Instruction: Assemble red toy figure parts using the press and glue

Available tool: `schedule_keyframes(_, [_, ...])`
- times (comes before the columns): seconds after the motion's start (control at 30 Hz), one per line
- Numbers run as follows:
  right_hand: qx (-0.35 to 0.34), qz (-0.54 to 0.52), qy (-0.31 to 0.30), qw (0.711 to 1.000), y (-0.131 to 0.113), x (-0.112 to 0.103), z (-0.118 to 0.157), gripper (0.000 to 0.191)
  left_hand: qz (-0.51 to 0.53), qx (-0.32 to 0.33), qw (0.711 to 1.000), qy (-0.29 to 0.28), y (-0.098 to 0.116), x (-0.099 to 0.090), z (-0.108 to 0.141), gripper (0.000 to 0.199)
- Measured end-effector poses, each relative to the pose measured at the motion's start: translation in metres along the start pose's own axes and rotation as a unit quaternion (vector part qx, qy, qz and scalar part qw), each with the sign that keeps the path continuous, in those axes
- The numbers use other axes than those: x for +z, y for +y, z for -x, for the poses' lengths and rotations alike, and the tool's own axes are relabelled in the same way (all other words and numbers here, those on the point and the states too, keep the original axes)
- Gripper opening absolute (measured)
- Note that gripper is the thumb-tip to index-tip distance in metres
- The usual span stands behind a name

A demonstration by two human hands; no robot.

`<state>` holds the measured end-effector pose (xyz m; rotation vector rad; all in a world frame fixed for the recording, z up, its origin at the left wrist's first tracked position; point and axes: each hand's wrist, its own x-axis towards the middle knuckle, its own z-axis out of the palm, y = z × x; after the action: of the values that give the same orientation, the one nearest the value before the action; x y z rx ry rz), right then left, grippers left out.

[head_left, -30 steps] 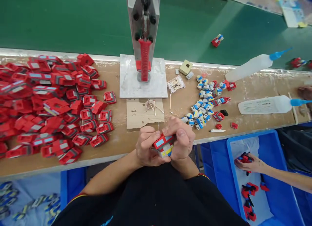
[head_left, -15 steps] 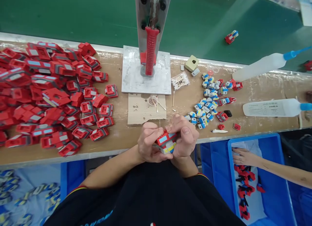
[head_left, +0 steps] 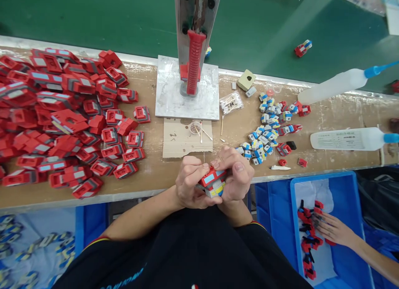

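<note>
Above the table's near edge, before the torso: a small toy piece (head_left: 213, 182), red on top with a pale-blue panel, white, yellow and blue below, sits between a person's two bare hands.
Left hand (head_left: 190, 184): fingers pinch the piece from its left side, one digit running beneath its lower edge.
Right hand (head_left: 236, 176): fingers bent and closed on the piece's right side, the thumb raised alongside.
Table (head_left: 237, 141), just beyond the hands: a scrap of cardboard (head_left: 174, 141) bears a small round dish (head_left: 195, 128) with swabs leaning in it.
Press: a red lever (head_left: 195, 64) stands over a grey metal plate (head_left: 168, 89), behind the cardboard.
Left pile: dozens of red parts (head_left: 70, 120), many with grey bands, spread across the table.
Right cluster: small white, blue and yellow parts (head_left: 264, 133) lie near a bag of swabs (head_left: 230, 102) and a yellowish block (head_left: 246, 79) with a hole.
Far right: two white bottles (head_left: 343, 139) with blue nozzles lie on their sides.
Blue bin (head_left: 344, 189), lower right: a co-worker's arm (head_left: 372, 255) reaches in among red and black pieces (head_left: 308, 239).
</note>
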<state>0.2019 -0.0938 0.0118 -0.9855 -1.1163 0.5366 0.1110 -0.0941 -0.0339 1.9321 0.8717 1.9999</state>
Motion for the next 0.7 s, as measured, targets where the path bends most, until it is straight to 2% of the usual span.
schedule_keyframes(0.2, [0.003, -0.005, 0.008, 1.000, -0.0005, 0.0013, 0.0010, 0.043, -0.021, 0.012, 1.000, -0.002, -0.0003, -0.0002, -0.0021, 0.048])
schedule_keyframes(0.5, [-0.002, -0.004, -0.018, 1.000, -0.0027, -0.0005, -0.0017, 0.040, -0.022, 0.015, 1.000, -0.003, -0.0003, -0.0012, -0.0035, 0.043])
schedule_keyframes(0.7, [-0.001, -0.042, -0.012, 0.999, -0.0027, 0.0019, -0.0018, 0.040, -0.018, 0.000, 1.000, 0.003, 0.0005, -0.0012, 0.0009, 0.051])
